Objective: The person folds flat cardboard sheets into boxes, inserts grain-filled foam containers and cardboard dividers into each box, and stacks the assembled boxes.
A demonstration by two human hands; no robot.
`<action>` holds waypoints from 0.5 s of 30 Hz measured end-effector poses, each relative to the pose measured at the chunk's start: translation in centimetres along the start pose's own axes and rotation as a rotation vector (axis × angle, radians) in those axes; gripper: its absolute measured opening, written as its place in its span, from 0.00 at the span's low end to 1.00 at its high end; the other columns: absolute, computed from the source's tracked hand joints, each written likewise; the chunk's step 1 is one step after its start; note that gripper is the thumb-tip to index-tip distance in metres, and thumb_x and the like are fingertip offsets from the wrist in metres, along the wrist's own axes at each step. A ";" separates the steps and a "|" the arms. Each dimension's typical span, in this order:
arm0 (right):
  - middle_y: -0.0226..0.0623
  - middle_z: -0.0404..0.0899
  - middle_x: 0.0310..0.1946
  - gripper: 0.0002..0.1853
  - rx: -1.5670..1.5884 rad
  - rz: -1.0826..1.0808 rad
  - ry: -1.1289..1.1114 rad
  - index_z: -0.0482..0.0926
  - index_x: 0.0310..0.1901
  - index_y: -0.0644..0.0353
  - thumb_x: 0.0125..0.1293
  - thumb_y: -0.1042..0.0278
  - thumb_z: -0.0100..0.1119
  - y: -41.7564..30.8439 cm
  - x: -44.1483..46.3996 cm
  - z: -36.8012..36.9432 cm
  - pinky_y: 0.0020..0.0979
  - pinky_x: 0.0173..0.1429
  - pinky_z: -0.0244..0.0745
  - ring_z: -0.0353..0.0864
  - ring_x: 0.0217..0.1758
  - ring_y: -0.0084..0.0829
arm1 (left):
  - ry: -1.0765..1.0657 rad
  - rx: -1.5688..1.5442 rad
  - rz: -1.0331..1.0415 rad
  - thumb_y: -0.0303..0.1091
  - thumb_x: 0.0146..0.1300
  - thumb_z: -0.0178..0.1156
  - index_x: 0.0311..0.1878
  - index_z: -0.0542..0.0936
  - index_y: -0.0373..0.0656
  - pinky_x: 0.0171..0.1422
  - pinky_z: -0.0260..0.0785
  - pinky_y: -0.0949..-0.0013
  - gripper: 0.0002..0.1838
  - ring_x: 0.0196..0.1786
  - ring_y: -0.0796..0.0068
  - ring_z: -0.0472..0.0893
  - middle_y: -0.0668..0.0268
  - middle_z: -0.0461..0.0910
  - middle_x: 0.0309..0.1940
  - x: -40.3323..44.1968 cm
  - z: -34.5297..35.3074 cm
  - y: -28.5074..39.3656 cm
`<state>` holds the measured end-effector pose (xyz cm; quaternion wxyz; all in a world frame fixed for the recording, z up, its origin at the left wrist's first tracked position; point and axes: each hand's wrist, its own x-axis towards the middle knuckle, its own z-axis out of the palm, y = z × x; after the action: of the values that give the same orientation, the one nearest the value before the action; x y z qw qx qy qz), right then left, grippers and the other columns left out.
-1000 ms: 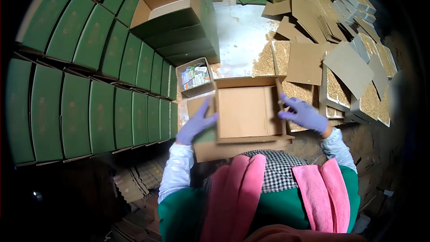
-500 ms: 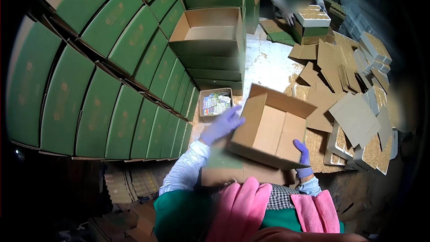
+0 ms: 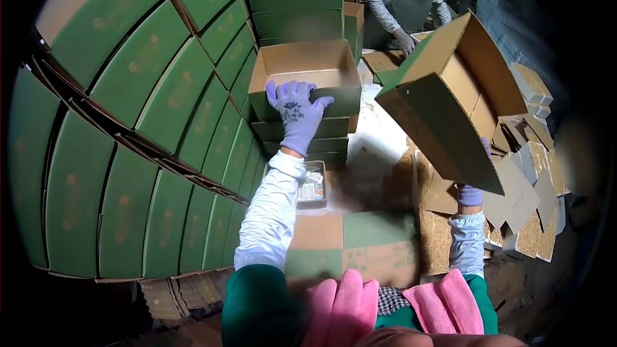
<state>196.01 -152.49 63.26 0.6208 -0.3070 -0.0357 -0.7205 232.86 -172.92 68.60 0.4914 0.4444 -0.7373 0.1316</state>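
Observation:
My left hand (image 3: 299, 112), in a purple-grey glove, has its fingers hooked over the front wall of an open green cardboard box (image 3: 305, 56). That box tops a stack of similar ones and its brown inside shows. Off to the right, my right hand (image 3: 471, 195) holds up another open green cardboard box (image 3: 443, 125) from below. This one is tilted, its brown inside facing right, and it hides most of the right hand's fingers. Below my left forearm sits a small carton (image 3: 313, 186) of printed packets, partly hidden by the sleeve.
Green boxes (image 3: 128, 141) are stacked as a wall along the left. A co-worker (image 3: 408, 0) stands at the far side with gloved hands over boxes. Flattened cardboard (image 3: 511, 196) and white-sided blocks with grainy tops (image 3: 533, 231) lie at right. A closed box (image 3: 379, 228) is before me.
My left hand has moved from near the packets up onto the stacked box's front wall. My right hand has raised and tilted its box away to the right.

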 end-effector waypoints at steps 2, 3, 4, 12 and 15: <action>0.56 0.79 0.58 0.34 -0.012 0.021 0.004 0.72 0.61 0.79 0.76 0.46 0.45 -0.1 2.7 -0.6 0.39 0.69 0.72 0.80 0.60 0.47 | -0.078 0.026 -0.067 0.50 0.46 0.76 0.51 0.80 0.45 0.77 0.43 0.43 0.30 0.62 0.56 0.68 0.61 0.76 0.52 -0.4 -1.7 -0.1; 0.56 0.79 0.57 0.34 -0.032 0.037 -0.010 0.72 0.61 0.79 0.77 0.48 0.45 -0.2 4.1 -0.9 0.40 0.69 0.73 0.81 0.59 0.48 | 0.020 0.024 -0.070 0.50 0.47 0.76 0.56 0.77 0.44 0.77 0.44 0.42 0.35 0.65 0.54 0.66 0.58 0.73 0.57 -1.0 -2.8 -0.3; 0.57 0.79 0.57 0.33 -0.099 0.023 -0.015 0.72 0.61 0.80 0.77 0.48 0.45 -0.7 5.3 -2.6 0.40 0.69 0.73 0.80 0.59 0.48 | 0.120 0.022 -0.069 0.51 0.48 0.77 0.62 0.75 0.44 0.77 0.45 0.42 0.40 0.69 0.53 0.64 0.55 0.71 0.63 -1.6 -3.9 -0.9; 0.42 0.78 0.61 0.21 -1.208 -0.465 0.384 0.77 0.62 0.65 0.73 0.63 0.55 3.7 16.2 -4.8 0.35 0.74 0.67 0.76 0.66 0.33 | 0.088 -0.650 -0.592 0.34 0.55 0.76 0.74 0.59 0.35 0.74 0.60 0.59 0.48 0.72 0.56 0.64 0.55 0.64 0.71 -4.1 -4.6 -6.9; 0.38 0.79 0.60 0.18 -1.144 -0.217 0.287 0.78 0.61 0.64 0.73 0.68 0.56 8.9 19.9 -3.2 0.32 0.70 0.70 0.78 0.62 0.30 | -0.171 -0.838 -0.687 0.33 0.54 0.76 0.75 0.56 0.33 0.75 0.59 0.62 0.50 0.71 0.59 0.65 0.52 0.64 0.70 -6.2 -1.1 -13.4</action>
<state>202.10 -173.27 67.41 0.2783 -0.4867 0.4109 -0.7189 244.77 -176.66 60.67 0.5794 0.4348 -0.5765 -0.3780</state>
